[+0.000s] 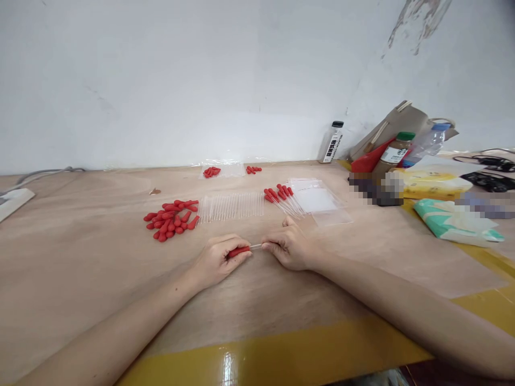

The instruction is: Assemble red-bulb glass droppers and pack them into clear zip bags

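Between finger and thumb, my left hand (219,258) grips a red rubber dropper bulb (238,251). A thin clear dropper tube (256,246) runs from the bulb's mouth to my right hand (287,245), which pinches its other end. How deep the tube sits in the bulb is hidden. Beyond my left hand lies a pile of loose red bulbs (171,220). A row of clear tubes (231,206) is laid side by side beyond both hands. Several droppers with red bulbs fitted (281,197) lie past my right hand, beside flat clear plastic bags (316,197).
At the wall lie bags of red-tipped droppers (225,170). A black-capped bottle (332,142) stands to their right. Farther right are a grey bag (388,128), a green-capped bottle (396,153), tissue packs (450,220) and black cables (493,179). A white power strip (16,203) is far left.
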{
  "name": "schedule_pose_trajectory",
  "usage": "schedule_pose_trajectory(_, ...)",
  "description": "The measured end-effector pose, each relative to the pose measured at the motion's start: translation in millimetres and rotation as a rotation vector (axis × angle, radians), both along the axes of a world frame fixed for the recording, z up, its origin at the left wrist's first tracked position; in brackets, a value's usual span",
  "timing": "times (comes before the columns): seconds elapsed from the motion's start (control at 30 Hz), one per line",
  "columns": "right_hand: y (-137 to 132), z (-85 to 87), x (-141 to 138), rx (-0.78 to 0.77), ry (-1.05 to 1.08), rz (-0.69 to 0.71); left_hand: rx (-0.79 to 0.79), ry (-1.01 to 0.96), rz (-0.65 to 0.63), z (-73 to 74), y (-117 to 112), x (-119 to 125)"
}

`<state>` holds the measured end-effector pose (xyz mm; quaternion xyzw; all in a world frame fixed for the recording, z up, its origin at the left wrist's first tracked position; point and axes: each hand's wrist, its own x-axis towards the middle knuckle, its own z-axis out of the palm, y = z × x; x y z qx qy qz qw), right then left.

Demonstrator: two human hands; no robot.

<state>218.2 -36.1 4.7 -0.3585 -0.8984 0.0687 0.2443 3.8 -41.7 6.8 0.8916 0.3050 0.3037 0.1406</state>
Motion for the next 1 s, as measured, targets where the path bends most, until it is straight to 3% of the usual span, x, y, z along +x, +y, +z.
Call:
schedule_pose_trajectory(0.33,-3.9,1.2,-3.0,-0.035,-0.056,-0.004,-0.054,0.018,-0.046,1.1,2.1,0.2)
schedule_pose_trajectory(0.6,-10.8,14.8,-1.9,0.115,-0.19,0.078,-0.421,-0.034,-0.127,13.4,12.5,-14.4)
schedule_pose_trajectory(0.7,-11.7,18.9,0.4,0.139,-0.231,0.074,-0.487,-0.101,-0.051,9.8,15.6,-17.4)
schedule_pose_trajectory(0.77,-5.6,20.6,6.6,0.079,-0.166,0.003,-0.513,-0.193,0.053,5.5,18.1,-17.5)
schedule_pose_trajectory(0.87,16.6,21.8,22.3,-0.079,0.065,-0.266,-0.533,-0.271,0.164,-0.6,21.9,-16.6)
schedule_pose_trajectory(1.0,56.2,20.8,39.4,-0.22,0.281,-0.693,-0.496,-0.102,0.175,-4.0,22.7,-16.6)
